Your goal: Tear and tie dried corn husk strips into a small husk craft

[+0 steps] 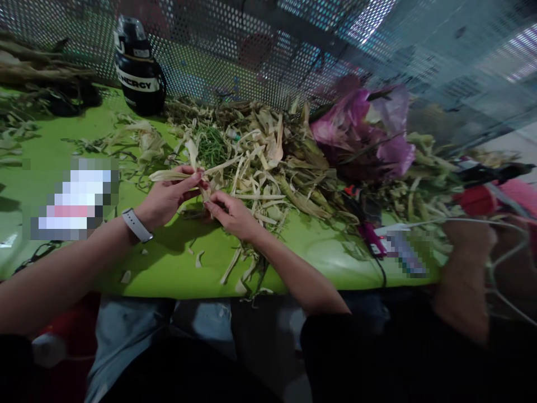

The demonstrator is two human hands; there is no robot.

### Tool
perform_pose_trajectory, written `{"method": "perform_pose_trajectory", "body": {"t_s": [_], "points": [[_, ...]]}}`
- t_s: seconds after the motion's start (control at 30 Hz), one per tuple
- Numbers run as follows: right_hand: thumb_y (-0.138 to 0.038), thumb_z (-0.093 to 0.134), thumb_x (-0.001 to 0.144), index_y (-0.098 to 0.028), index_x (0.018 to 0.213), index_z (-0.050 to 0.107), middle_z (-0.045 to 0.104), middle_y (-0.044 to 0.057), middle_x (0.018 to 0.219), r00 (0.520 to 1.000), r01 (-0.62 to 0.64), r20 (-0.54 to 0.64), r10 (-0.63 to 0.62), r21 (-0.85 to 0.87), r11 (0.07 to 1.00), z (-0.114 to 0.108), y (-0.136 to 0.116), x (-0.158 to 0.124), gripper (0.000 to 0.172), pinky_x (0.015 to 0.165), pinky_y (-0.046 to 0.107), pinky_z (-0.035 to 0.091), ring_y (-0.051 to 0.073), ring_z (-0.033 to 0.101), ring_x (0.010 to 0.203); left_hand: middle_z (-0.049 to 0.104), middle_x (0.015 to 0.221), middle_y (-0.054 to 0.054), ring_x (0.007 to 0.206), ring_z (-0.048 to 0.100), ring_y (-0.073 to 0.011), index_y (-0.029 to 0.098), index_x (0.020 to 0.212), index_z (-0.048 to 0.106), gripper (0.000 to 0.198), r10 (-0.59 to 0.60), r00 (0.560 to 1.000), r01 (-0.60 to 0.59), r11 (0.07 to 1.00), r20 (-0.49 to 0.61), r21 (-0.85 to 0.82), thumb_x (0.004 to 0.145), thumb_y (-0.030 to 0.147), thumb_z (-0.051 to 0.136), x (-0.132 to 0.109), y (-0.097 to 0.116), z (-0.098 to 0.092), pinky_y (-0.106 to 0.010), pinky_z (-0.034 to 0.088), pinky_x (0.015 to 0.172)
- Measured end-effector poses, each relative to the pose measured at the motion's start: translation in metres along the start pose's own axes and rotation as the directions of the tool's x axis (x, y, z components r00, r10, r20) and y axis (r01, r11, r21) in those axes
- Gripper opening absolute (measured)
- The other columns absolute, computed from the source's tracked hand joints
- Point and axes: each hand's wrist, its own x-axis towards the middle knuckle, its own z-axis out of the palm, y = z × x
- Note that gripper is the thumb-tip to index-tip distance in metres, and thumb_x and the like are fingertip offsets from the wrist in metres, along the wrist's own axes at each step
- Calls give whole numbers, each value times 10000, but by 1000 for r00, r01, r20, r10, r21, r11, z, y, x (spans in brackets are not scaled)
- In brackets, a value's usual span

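My left hand [174,193], with a white watch band at the wrist, pinches a bundle of pale dried corn husk [192,154]. One strip sticks up and another points left from between the fingers. My right hand [230,212] is closed on the lower end of the same husk, fingertips together just below the left hand's. Right behind the hands lies a heap of loose husk strips [260,162]. A bunch of thin green strands [212,146] rests in that heap, just beyond my fingers.
A black bottle [140,73] stands at the back left. Left of me lies a blurred-out, phone-like object [75,198]. A pink plastic bag [361,129] sits on husks at the back right. A magenta glue gun-like tool [373,240] and a co-worker's arm [465,274] are to the right.
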Motion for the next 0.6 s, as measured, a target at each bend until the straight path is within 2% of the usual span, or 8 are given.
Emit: {"method": "perform_pose_trajectory", "body": {"t_s": [0.1,0.13,0.2,0.27,0.33,0.4,0.47,0.6], "points": [[-392,460,935,-206,913,479,612,13,789,998,-31,-61,35,61,998,2,4,-1,188,611,273,480,125,588,606,689,966,-15,836,634,-124,191,892,672,247,-5,999,6,999,-33,38,701,288,795,0,1,0,-255,522,775],[-389,456,942,-204,931,494,620,21,799,996,1,-88,-1,-2,1000,3,3,-2,189,624,282,484,132,593,623,686,984,-17,842,631,-121,195,916,678,256,-2,999,4,998,-38,60,707,294,789,0,0,0,-247,518,777],[-373,452,954,-195,946,544,637,50,824,979,107,-147,-144,-239,965,2,0,-3,200,694,310,484,160,604,719,684,995,-23,868,629,-125,198,965,685,282,-3,999,8,993,-41,116,725,315,773,0,-1,0,-246,513,797],[-352,458,959,-198,937,592,653,78,886,935,191,-174,-308,-485,854,2,-3,-4,205,780,343,469,191,599,842,687,992,-31,883,631,-139,190,1005,682,322,-8,999,15,984,-37,177,730,337,764,-1,-3,0,-267,514,820],[-336,458,963,-212,927,614,660,88,964,886,217,-199,-418,-621,754,0,-4,-5,203,857,370,448,209,586,938,690,987,-42,894,633,-159,176,1039,676,366,-14,1000,15,973,-5,230,731,358,757,-1,-5,1,-297,517,845],[-330,442,970,-221,931,610,657,93,1032,847,213,-244,-472,-659,722,-2,-3,-4,204,914,390,428,215,574,1003,689,1015,-53,912,634,-176,170,1071,668,392,-21,998,6,963,53,271,736,360,746,-2,-5,2,-324,515,870],[-340,414,979,-218,929,591,654,103,1056,825,195,-298,-480,-648,736,-4,0,-3,221,934,401,417,220,567,1025,683,1059,-63,928,631,-186,169,1082,663,380,-40,993,4,952,108,307,746,334,730,-3,-4,4,-336,510,888],[-394,386,983,-206,916,553,652,97,937,839,111,-377,-393,-588,801,-6,6,-1,260,859,365,431,211,578,917,693,993,-57,928,629,-195,169,1028,680,298,-69,982,-2,926,175,378,739,243,687,-7,1,6,-343,485,927]]}}
